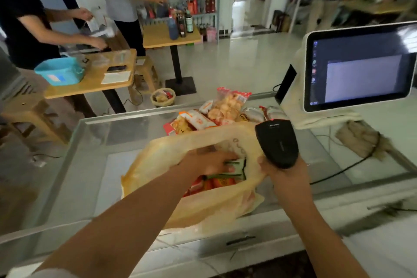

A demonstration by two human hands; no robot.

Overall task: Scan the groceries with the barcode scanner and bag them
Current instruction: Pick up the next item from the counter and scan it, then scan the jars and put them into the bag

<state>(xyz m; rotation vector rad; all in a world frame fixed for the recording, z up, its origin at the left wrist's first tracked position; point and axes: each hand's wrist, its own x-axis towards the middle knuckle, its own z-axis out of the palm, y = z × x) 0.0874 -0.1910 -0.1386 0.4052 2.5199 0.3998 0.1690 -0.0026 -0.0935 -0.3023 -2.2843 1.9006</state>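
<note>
A pale yellow plastic bag (198, 205) lies open on the glass counter (90, 165), with red and orange snack packs (209, 184) inside. My left hand (209, 161) reaches into the bag's mouth and holds a green-and-white packet (237, 165) there. My right hand (282, 174) grips the black barcode scanner (278, 142) just right of the bag's opening, head pointing away from me. Behind the bag sits a pile of packaged snacks (223, 110).
A white point-of-sale screen (361, 65) stands at the right on the counter, with a brown cloth (363, 142) and the scanner cable (345, 169) beside it. Beyond the counter are wooden tables, stools, a small basket (163, 97), stocked shelves and other people.
</note>
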